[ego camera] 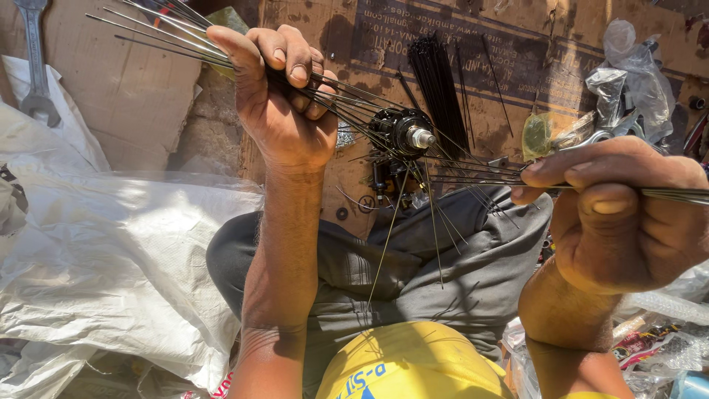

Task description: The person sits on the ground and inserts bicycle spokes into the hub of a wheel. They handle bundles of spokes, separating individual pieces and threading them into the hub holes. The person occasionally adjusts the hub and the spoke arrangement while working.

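From the head camera, a black wheel hub (405,133) hangs in mid-air above the person's lap, its silver axle end pointing up toward the camera. Thin spokes fan out from its flanges on every side.

The left hand (277,100) lies up and to the left of the hub. It is clenched around a gathered bundle of spokes (159,29), whose long axis runs from the hub toward the upper left, the free ends sticking out past the fingers.

The right hand (620,210) sits to the right of the hub and a little lower. Its thumb and fingers pinch another sheaf of spokes (473,176) that runs almost level, from the hub out past the frame's right edge. The left hand is the nearer of the two to the hub; neither touches it.

A few loose spokes droop from the hub over the grey trousers (443,258). Behind the hub, a stack of spare black spokes (437,81) lies on flattened cardboard (133,96). A spanner (33,66) rests at the upper left, above a white woven sack (111,251). Crumpled plastic bags (635,70) lie at the upper right.
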